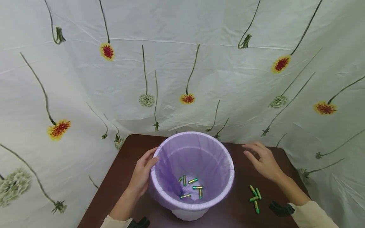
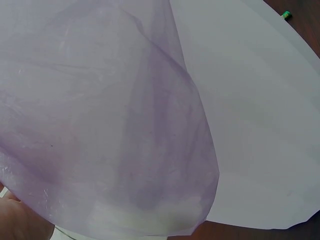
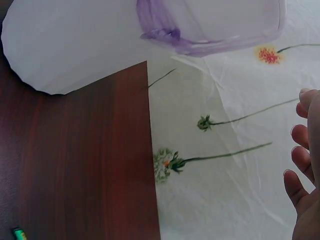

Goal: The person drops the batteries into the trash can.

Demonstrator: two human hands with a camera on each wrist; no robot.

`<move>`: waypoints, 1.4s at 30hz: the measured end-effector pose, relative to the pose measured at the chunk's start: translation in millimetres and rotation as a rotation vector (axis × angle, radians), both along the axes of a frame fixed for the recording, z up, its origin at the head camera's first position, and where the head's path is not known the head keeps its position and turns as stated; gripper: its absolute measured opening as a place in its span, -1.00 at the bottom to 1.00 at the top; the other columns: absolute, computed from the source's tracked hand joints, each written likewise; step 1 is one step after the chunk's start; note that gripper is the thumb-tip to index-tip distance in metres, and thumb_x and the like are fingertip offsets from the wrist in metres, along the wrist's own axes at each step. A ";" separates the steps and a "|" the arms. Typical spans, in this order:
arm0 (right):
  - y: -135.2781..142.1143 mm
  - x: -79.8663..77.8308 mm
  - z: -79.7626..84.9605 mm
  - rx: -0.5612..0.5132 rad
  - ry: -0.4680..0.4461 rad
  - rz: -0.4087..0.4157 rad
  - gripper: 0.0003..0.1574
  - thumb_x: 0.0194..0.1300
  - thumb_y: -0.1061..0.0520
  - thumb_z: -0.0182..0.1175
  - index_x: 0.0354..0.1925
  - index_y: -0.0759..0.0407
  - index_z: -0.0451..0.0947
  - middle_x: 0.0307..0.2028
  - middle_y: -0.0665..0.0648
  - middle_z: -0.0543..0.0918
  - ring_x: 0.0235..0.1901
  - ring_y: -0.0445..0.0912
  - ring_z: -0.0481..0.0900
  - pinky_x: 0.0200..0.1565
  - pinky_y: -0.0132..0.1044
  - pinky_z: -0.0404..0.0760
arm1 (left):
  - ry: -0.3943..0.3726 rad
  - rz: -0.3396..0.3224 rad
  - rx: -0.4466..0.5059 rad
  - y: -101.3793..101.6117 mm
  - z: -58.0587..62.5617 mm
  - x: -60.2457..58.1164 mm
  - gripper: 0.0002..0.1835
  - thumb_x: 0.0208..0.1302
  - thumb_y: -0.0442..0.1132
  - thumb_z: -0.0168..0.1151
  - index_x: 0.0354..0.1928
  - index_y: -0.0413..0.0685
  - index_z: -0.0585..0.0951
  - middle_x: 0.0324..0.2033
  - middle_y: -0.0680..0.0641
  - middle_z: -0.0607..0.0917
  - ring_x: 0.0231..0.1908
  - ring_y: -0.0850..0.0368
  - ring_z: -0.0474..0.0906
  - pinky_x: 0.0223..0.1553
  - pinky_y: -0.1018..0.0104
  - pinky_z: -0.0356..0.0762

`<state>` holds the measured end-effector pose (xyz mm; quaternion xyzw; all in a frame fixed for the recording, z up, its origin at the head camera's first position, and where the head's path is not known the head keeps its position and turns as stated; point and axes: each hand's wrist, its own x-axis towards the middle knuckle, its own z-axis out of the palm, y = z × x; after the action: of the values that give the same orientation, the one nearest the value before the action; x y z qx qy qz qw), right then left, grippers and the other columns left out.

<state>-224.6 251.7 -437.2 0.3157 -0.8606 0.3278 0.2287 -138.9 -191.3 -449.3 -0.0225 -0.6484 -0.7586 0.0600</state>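
A white waste bin (image 1: 186,215) lined with a thin purple bag (image 1: 168,164) stands on the table. My left hand (image 1: 142,171) grips its left rim, thumb over the edge and fingers against the outside. Several green-and-gold batteries (image 1: 193,180) lie scattered on the bin's bottom. To the right of the bin, my right hand (image 1: 265,163) hovers above the table, fingers loosely bent and nothing held. Several more batteries (image 1: 253,199) lie in a small group nearer me than that hand. The left wrist view shows mostly the liner (image 2: 110,125), with part of the left hand (image 2: 22,220) at its lower left corner.
The dark brown wooden table (image 1: 114,177) carries the bin. Behind and beside it hangs a pale cloth (image 1: 171,19) printed with flowers. A lone battery end (image 3: 19,233) shows at the lower left of the right wrist view.
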 end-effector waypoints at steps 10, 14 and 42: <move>29.4 15.4 -29.4 -0.001 -0.044 -0.130 -0.70 0.37 0.35 0.30 0.05 0.23 0.69 -0.13 0.07 0.66 -0.16 -0.14 0.57 -0.18 -0.39 0.48 | -0.002 -0.003 0.005 -1.0 -1.4 2.3 -0.54 0.52 -0.40 0.06 0.40 -0.36 0.41 0.30 -0.36 0.50 0.15 0.02 0.58 0.12 0.29 0.56; 40.0 24.3 -42.9 0.003 -0.061 -0.175 -0.70 0.39 0.33 0.29 0.08 0.23 0.68 -0.12 0.08 0.66 -0.17 -0.14 0.56 -0.22 -0.35 0.49 | -0.001 -0.014 0.004 -0.1 -1.5 1.5 -0.53 0.53 -0.38 0.07 0.41 -0.35 0.40 0.30 -0.36 0.50 0.15 0.02 0.57 0.12 0.28 0.56; 60.0 103.6 -207.5 -0.093 -0.373 -0.620 -0.60 0.37 0.16 0.39 0.10 0.33 0.64 -0.17 0.18 0.62 -0.27 -0.01 0.57 -0.33 -0.23 0.60 | 0.017 0.001 0.015 2.3 -3.8 -2.0 -0.54 0.53 -0.38 0.07 0.40 -0.34 0.40 0.23 -0.27 0.56 0.11 0.04 0.60 0.10 0.26 0.59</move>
<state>-121.1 311.6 -644.7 -0.0363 -0.9265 0.3335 0.1702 -140.9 -189.1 -453.1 -0.0283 -0.6422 -0.7631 0.0663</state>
